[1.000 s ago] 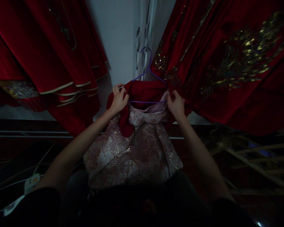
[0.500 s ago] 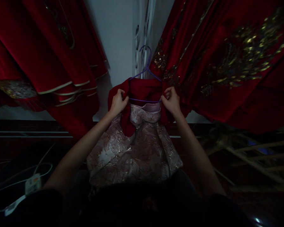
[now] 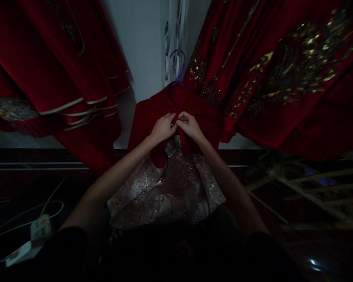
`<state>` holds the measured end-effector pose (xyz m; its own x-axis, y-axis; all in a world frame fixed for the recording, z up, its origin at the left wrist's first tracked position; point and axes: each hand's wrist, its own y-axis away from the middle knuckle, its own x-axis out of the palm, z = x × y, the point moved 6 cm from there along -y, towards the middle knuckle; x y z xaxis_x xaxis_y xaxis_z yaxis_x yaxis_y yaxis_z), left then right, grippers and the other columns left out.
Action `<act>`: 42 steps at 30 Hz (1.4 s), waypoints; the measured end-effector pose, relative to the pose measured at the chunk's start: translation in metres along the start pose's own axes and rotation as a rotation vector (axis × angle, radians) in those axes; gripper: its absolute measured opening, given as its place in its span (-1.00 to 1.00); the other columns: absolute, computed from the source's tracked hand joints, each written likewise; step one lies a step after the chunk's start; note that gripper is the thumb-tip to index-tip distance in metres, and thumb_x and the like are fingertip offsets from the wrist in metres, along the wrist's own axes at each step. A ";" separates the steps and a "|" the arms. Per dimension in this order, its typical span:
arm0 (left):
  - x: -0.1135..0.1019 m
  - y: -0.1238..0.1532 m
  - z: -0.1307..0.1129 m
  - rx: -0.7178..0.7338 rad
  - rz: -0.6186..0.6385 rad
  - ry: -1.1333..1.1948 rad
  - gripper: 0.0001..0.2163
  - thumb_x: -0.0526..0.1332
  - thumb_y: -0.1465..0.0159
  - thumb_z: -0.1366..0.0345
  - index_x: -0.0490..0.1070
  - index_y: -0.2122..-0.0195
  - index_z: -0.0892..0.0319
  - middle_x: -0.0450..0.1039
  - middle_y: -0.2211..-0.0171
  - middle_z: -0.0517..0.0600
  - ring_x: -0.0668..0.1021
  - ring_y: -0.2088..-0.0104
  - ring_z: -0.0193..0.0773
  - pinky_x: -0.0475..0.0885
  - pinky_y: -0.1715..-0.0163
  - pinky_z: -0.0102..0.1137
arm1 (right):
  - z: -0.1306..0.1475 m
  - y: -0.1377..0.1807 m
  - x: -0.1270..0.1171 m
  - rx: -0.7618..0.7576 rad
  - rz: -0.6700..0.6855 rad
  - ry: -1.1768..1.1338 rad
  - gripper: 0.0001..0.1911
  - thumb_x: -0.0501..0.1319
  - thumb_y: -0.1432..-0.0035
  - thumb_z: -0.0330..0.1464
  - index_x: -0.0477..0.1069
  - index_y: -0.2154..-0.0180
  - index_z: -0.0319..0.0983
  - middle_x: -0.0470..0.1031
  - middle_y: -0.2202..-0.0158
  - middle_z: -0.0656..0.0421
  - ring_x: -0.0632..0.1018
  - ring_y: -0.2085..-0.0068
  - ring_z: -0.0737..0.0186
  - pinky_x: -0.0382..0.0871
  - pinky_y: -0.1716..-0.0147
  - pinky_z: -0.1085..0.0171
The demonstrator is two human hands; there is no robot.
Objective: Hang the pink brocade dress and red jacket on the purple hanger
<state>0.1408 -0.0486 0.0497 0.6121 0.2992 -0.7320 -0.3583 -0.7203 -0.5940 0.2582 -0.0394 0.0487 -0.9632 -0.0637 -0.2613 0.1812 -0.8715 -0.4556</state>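
A small red garment hangs on a purple hanger in front of me, over a pink and gold brocade dress. My left hand and my right hand meet at the middle of the red garment's front. Both hands pinch its two front edges together, fingers closed on the cloth. Only the hanger's hook shows above the collar.
Red robes with cream trim hang at the left. Red robes with gold embroidery hang at the right. A white wall lies between them. A white power strip and cables lie on the dark floor at lower left. Wooden slats sit at right.
My hands moved from the garment's shoulders inward to its middle, drawing the red front edges together. The hanger bar and pink neckline are now covered by red cloth.
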 end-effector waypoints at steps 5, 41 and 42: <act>0.009 0.013 0.007 -0.021 -0.017 0.197 -0.81 0.20 -0.14 0.40 0.28 0.22 0.19 0.45 0.29 0.04 0.52 0.28 -0.20 0.39 0.25 -0.35 | -0.008 0.002 0.004 -0.018 -0.006 -0.094 -0.83 0.16 0.16 -0.36 0.21 0.42 -0.18 0.25 0.46 0.29 0.32 0.43 0.37 0.26 0.39 0.34; 0.013 0.029 0.033 -0.214 0.049 0.342 -0.83 0.24 -0.17 0.18 0.41 0.28 0.13 0.58 0.39 -0.05 0.59 0.39 -0.26 0.38 0.42 -0.44 | -0.009 0.013 0.000 -0.031 0.091 -0.025 -0.82 0.22 0.12 -0.35 0.25 0.40 -0.19 0.33 0.41 0.26 0.38 0.39 0.35 0.27 0.38 0.33; 0.009 0.025 0.029 -0.188 0.040 0.308 -0.85 0.23 -0.18 0.20 0.41 0.27 0.13 0.58 0.38 -0.04 0.59 0.38 -0.25 0.39 0.39 -0.43 | -0.007 0.013 0.000 -0.034 0.107 -0.015 -0.83 0.21 0.12 -0.35 0.25 0.41 -0.19 0.32 0.43 0.27 0.37 0.40 0.35 0.26 0.39 0.33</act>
<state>0.1174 -0.0461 0.0183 0.7939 0.0867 -0.6018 -0.2677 -0.8389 -0.4739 0.2622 -0.0473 0.0365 -0.9407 -0.1627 -0.2976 0.2894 -0.8424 -0.4545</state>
